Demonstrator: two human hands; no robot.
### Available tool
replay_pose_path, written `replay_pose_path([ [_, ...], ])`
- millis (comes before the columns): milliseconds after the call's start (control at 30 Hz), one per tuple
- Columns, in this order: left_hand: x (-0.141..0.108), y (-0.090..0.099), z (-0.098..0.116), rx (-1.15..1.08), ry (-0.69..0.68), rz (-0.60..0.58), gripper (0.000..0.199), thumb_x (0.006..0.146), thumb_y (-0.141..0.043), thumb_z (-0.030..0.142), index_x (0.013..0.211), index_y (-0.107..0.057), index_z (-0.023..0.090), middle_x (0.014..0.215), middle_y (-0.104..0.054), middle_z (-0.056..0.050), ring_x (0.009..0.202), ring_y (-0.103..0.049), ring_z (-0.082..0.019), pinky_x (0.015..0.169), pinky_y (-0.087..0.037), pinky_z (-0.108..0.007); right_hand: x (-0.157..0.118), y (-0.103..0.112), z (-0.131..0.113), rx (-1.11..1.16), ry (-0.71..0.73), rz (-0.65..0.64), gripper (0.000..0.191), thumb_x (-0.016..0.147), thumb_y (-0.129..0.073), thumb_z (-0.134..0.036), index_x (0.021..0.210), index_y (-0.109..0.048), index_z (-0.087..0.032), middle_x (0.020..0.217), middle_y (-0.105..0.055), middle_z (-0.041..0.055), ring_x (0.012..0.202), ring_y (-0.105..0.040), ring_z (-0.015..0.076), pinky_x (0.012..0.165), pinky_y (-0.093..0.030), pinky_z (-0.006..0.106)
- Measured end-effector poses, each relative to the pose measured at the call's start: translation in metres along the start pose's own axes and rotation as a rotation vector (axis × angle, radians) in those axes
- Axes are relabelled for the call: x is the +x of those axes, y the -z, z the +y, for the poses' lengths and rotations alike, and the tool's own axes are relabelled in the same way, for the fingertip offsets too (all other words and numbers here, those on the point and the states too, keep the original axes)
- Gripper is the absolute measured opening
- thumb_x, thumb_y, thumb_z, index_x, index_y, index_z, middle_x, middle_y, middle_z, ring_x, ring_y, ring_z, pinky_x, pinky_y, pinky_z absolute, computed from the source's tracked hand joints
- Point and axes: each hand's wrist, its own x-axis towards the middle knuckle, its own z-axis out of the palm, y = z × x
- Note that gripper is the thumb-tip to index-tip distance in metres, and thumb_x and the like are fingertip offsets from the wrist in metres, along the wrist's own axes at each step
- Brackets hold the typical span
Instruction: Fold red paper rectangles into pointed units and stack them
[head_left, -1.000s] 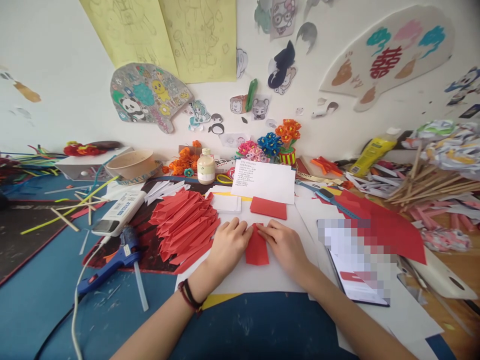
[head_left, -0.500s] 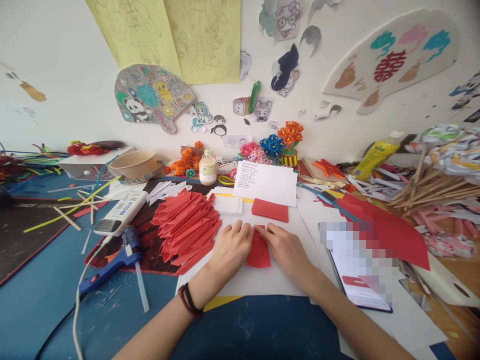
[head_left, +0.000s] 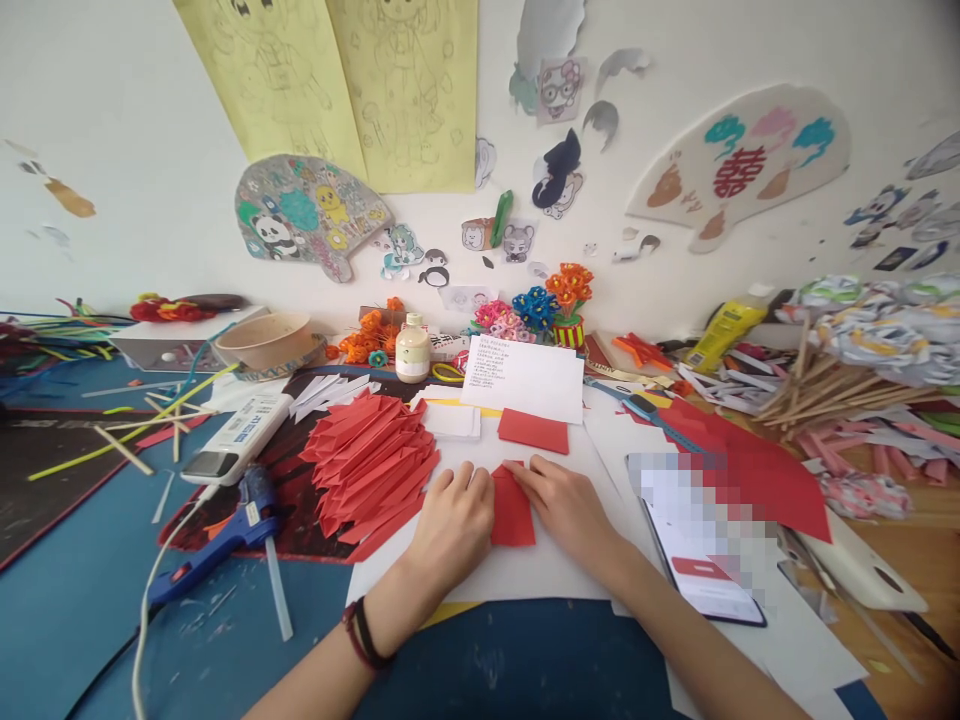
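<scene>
The small red paper (head_left: 513, 518) is lying on a white sheet (head_left: 536, 575), left hand (head_left: 456, 515) on one side, right hand (head_left: 566, 500) on the other. Left fingers are curled in at its edge, right fingertips rest on the upper part; can't tell if either's actually pinching. Big pile of folded red pieces (head_left: 371, 470) just left, phone (head_left: 697, 560) off right.

Left hand (head_left: 457, 515) at left edge of red paper (head_left: 513, 515); right hand (head_left: 568, 500) touching its far end. White sheet (head_left: 559, 572) beneath both. Folded red strips (head_left: 369, 465) left of left hand, glue gun (head_left: 214, 555) farther left. Red rectangle (head_left: 533, 431) beyond hands. Phone (head_left: 701, 570) right of right hand.
</scene>
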Motion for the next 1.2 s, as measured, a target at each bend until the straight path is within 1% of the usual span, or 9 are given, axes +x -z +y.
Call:
replay_pose_path([
  [133,0.0017,-0.0025,0.0027,-0.018,0.087,0.053,0.035,0.091,-0.043,0.012,0.124,-0.052,0.016,0.095,-0.057,-0.008,0.086,-0.048,-0.023,0.07,-0.038,-0.036,0.0009,0.0001,0.0014,0.11,-0.04,0.036,0.032,0.099,-0.038,-0.029,0.12,-0.063,-0.027,0.084,-0.062,0.002,0.071,-0.062,0.0152,0.063,-0.045,0.026],
  [233,0.0048,-0.003,0.0009,-0.063,0.126,0.044,0.031,0.094,-0.042,0.019,0.122,-0.054,0.022,0.096,-0.057,-0.008,0.087,-0.048,-0.023,0.072,-0.038,-0.037,0.0011,-0.0018,0.0018,0.122,-0.173,0.128,0.03,0.095,-0.046,-0.035,0.118,-0.062,-0.025,0.084,-0.064,0.0018,0.071,-0.063,0.0169,0.064,-0.045,0.027],
  [300,0.0057,-0.0028,-0.0003,-0.089,0.133,0.029,0.029,0.094,-0.042,0.02,0.119,-0.056,0.024,0.095,-0.056,-0.008,0.087,-0.048,-0.023,0.072,-0.038,-0.037,0.0016,-0.0028,0.0018,0.112,-0.285,0.185,0.028,0.091,-0.051,-0.041,0.107,-0.064,-0.022,0.079,-0.065,0.0015,0.066,-0.062,0.0175,0.059,-0.044,0.028],
  [367,0.0055,-0.0026,-0.0006,-0.1,0.14,0.022,0.029,0.093,-0.043,0.019,0.118,-0.056,0.024,0.094,-0.056,-0.008,0.087,-0.048,-0.023,0.072,-0.038,-0.036,0.0024,-0.0034,0.0015,0.122,-0.332,0.198,0.026,0.089,-0.052,-0.045,0.093,-0.065,-0.022,0.072,-0.064,-0.0001,0.059,-0.059,0.0166,0.054,-0.04,0.028],
  [500,0.0044,-0.0032,0.0009,-0.117,0.144,0.02,0.03,0.093,-0.042,0.017,0.118,-0.056,0.023,0.095,-0.055,-0.008,0.088,-0.049,-0.023,0.072,-0.039,-0.036,0.0034,-0.0053,0.0,0.201,-0.274,0.201,0.021,0.09,-0.051,-0.04,0.089,-0.065,-0.023,0.065,-0.061,-0.002,0.058,-0.058,0.0152,0.055,-0.041,0.026],
  [667,0.0046,-0.004,0.0026,-0.106,0.144,0.011,0.031,0.093,-0.041,0.016,0.12,-0.055,0.023,0.095,-0.055,-0.008,0.088,-0.049,-0.023,0.073,-0.039,-0.036,-0.0005,-0.0083,-0.0027,0.149,-0.069,0.209,0.028,0.098,-0.039,-0.026,0.102,-0.066,-0.02,0.085,-0.066,0.0042,0.076,-0.063,0.0165,0.069,-0.046,0.026],
  [767,0.0047,-0.0035,0.0026,-0.105,0.145,0.002,0.03,0.094,-0.041,0.017,0.12,-0.054,0.023,0.095,-0.055,-0.008,0.087,-0.049,-0.023,0.072,-0.04,-0.036,-0.0023,-0.0066,-0.0031,0.079,0.019,0.184,0.034,0.1,-0.034,-0.022,0.107,-0.067,-0.019,0.088,-0.067,0.0061,0.079,-0.064,0.017,0.071,-0.047,0.027],
  [1000,0.0045,-0.0037,0.0017,-0.099,0.139,-0.009,0.029,0.095,-0.04,0.018,0.12,-0.054,0.023,0.095,-0.055,-0.007,0.086,-0.049,-0.023,0.071,-0.039,-0.036,-0.0002,0.0004,-0.0029,0.175,0.023,0.13,0.036,0.1,-0.033,-0.021,0.104,-0.069,-0.021,0.091,-0.066,0.0045,0.077,-0.062,0.0158,0.07,-0.049,0.026],
  [1200,0.0041,-0.0045,0.0023,-0.106,0.138,-0.022,0.03,0.095,-0.039,0.018,0.122,-0.053,0.022,0.095,-0.054,-0.007,0.085,-0.05,-0.023,0.07,-0.039,-0.036,-0.0002,-0.0052,-0.001,0.268,0.027,0.115,0.033,0.099,-0.036,-0.019,0.106,-0.068,-0.02,0.091,-0.063,0.0044,0.078,-0.06,0.0156,0.071,-0.048,0.025],
])
